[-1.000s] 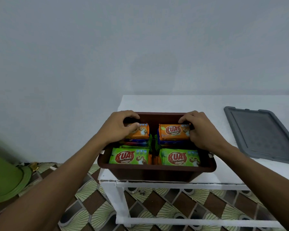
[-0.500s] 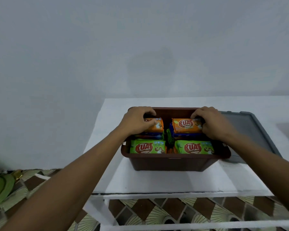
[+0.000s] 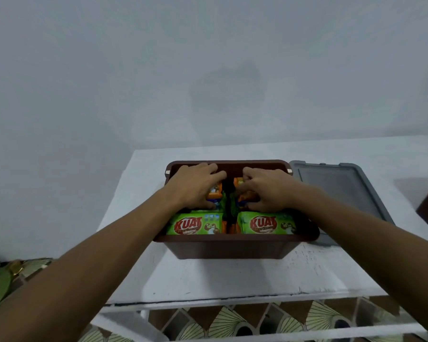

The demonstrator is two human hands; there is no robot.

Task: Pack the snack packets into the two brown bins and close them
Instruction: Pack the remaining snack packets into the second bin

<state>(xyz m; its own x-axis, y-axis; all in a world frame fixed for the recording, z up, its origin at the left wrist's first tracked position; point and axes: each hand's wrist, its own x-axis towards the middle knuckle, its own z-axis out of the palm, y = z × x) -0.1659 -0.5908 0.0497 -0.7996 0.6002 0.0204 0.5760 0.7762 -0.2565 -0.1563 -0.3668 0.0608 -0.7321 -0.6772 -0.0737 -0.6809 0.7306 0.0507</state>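
Table (image 3: 232, 277): packets (image 3: 213, 193) (orange) under grips (image 3: 195, 186) (image 3: 267, 191)

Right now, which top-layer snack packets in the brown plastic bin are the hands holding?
The two orange plastic-wrapped packets in the far row: the left hand holds one, the right hand the other. The near-row green packets lie uncovered.

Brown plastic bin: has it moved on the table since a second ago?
Yes. The brown plastic bin moved back from the front edge of the white table, toward the flat grey lid.
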